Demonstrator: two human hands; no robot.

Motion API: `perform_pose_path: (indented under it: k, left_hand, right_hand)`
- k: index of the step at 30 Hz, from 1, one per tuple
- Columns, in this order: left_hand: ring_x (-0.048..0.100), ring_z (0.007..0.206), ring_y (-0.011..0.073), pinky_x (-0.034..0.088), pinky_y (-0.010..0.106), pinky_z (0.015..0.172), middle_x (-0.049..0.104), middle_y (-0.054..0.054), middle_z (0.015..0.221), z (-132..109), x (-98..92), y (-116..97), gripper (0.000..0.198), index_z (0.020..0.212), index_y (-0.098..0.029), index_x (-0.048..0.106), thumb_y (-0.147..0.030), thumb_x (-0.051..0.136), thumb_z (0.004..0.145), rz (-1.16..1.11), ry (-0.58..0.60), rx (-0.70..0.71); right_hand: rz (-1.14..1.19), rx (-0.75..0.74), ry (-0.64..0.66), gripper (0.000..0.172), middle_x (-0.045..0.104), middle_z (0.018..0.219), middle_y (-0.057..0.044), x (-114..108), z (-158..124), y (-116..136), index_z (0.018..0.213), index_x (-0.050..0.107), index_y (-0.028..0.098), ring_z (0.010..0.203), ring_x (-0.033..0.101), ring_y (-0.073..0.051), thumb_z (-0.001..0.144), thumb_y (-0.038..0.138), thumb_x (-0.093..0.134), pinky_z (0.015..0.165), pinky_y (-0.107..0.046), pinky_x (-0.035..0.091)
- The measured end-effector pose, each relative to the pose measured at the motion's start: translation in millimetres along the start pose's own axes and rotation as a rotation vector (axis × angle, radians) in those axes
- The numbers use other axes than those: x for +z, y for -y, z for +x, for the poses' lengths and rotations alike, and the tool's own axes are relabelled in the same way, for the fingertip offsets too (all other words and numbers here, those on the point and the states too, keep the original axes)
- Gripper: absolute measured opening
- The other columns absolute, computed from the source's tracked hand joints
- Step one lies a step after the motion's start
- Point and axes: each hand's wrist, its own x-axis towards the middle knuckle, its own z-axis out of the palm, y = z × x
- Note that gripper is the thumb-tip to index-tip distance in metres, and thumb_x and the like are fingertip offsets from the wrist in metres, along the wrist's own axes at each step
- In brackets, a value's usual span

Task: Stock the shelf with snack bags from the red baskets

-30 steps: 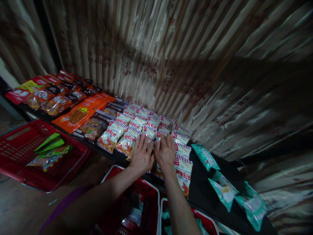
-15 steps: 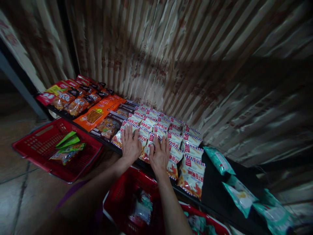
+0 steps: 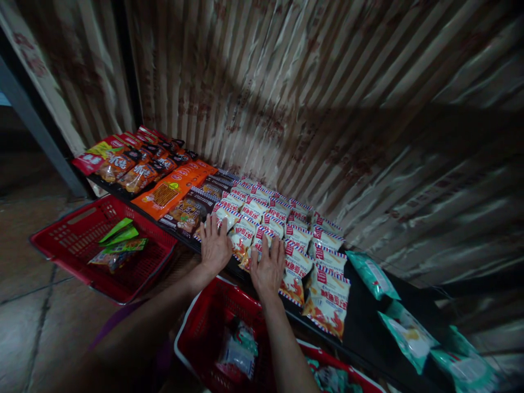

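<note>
White snack bags (image 3: 326,300) with red lettering and striped edges lie in overlapping rows on a black shelf (image 3: 364,316). My left hand (image 3: 215,245) rests flat with its fingers apart on the front bag of the leftmost row, beside a dark brown snack bag (image 3: 184,213). Over a front bag further right, my right hand (image 3: 268,266) presses down with fingers spread. Neither hand grips anything. The palms and fingers cover parts of the bags under them.
Orange snack packs (image 3: 158,194) and red-black packs (image 3: 141,174) fill the shelf's left end. Teal bags (image 3: 409,333) lie at its right. Below stand a red basket (image 3: 53,240) with green packets (image 3: 118,232), a middle basket (image 3: 204,333) and another at right. A pleated curtain (image 3: 245,82) hangs behind.
The view has shifted slightly, so the shelf sits a little further right. My left hand has slid slightly toward the shelf's front edge; my right hand stays on the front bags.
</note>
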Motion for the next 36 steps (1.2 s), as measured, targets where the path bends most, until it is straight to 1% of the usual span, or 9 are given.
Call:
perform_pose_path:
  k: [7,10,13,15,18,21,25,29,36]
  left_hand:
    - [0.018,0.140,0.0337,0.022,0.057,0.110,0.027,0.022,0.148,0.4,5.6,2.0,0.053,0.134,-0.010,0.041,-0.026,0.047,0.084,-0.016,-0.016,0.010]
    - [0.013,0.141,0.0328,0.021,0.058,0.110,0.025,0.020,0.150,-1.3,7.6,2.3,0.054,0.136,-0.012,0.037,-0.029,0.045,0.086,-0.033,-0.037,0.013]
    - [0.005,0.142,0.0321,0.019,0.059,0.110,0.020,0.017,0.152,-3.1,6.8,0.6,0.058,0.140,-0.015,0.032,-0.030,0.045,0.086,-0.039,-0.057,0.037]
    - [0.003,0.142,0.0324,0.018,0.060,0.110,0.018,0.016,0.153,-4.2,6.0,-0.8,0.058,0.141,-0.017,0.031,-0.030,0.045,0.087,-0.034,-0.050,0.028]
    - [0.006,0.142,0.0337,0.018,0.060,0.110,0.019,0.017,0.153,-5.1,6.7,-2.0,0.057,0.141,-0.016,0.032,-0.032,0.044,0.087,-0.011,-0.010,-0.010]
    - [0.008,0.142,0.0335,0.018,0.059,0.110,0.019,0.019,0.152,-4.9,9.9,-1.6,0.057,0.141,-0.014,0.032,-0.033,0.044,0.088,0.012,0.017,-0.011]
    - [0.005,0.142,0.0331,0.018,0.058,0.111,0.017,0.018,0.153,-5.2,13.1,-0.1,0.057,0.141,-0.014,0.032,-0.034,0.042,0.089,0.004,-0.009,0.003]
    - [0.001,0.142,0.0315,0.017,0.057,0.111,0.017,0.013,0.154,-6.2,12.1,0.5,0.055,0.140,-0.017,0.034,-0.035,0.042,0.089,-0.008,-0.045,0.020]
    - [0.002,0.142,0.0316,0.017,0.056,0.112,0.019,0.013,0.153,-5.5,12.7,0.8,0.055,0.140,-0.016,0.036,-0.039,0.041,0.090,0.018,-0.019,0.016]
  right_hand:
    - [0.002,0.009,0.017,0.050,0.037,0.144,-0.018,2.1,0.0,1.4,0.135,0.045,0.015,0.135,0.027,-0.032,0.093,0.039,0.033,0.104,-0.054,0.029]
    - [-0.004,0.001,0.020,0.050,0.036,0.145,-0.018,2.4,-0.1,1.0,0.136,0.044,0.014,0.136,0.026,-0.032,0.093,0.038,0.034,0.104,-0.054,0.030]
    - [-0.012,-0.020,-0.017,0.050,0.035,0.145,-0.017,2.2,-1.4,0.6,0.137,0.042,0.017,0.136,0.025,-0.032,0.093,0.038,0.034,0.103,-0.054,0.031]
    - [-0.023,-0.039,-0.036,0.050,0.035,0.146,-0.016,2.2,-2.7,0.4,0.137,0.042,0.018,0.137,0.024,-0.032,0.093,0.039,0.035,0.103,-0.053,0.031]
    - [-0.043,-0.051,-0.042,0.049,0.034,0.146,-0.016,3.0,-4.1,0.3,0.136,0.044,0.018,0.136,0.025,-0.032,0.092,0.039,0.036,0.104,-0.052,0.031]
    - [-0.055,-0.048,-0.032,0.049,0.034,0.146,-0.017,4.7,-4.1,-0.1,0.134,0.046,0.015,0.135,0.026,-0.032,0.092,0.039,0.037,0.105,-0.052,0.030]
    - [-0.053,-0.041,-0.008,0.049,0.035,0.146,-0.017,5.2,-4.1,-0.2,0.135,0.045,0.014,0.136,0.025,-0.032,0.093,0.039,0.037,0.105,-0.052,0.029]
    - [-0.048,-0.045,-0.029,0.050,0.031,0.148,-0.016,2.5,-8.1,0.7,0.136,0.045,0.016,0.138,0.020,-0.032,0.092,0.040,0.039,0.106,-0.053,0.027]
    - [-0.063,-0.046,-0.004,0.051,0.034,0.147,-0.015,5.8,-15.5,0.1,0.136,0.044,0.017,0.137,0.023,-0.032,0.092,0.042,0.040,0.105,-0.053,0.029]
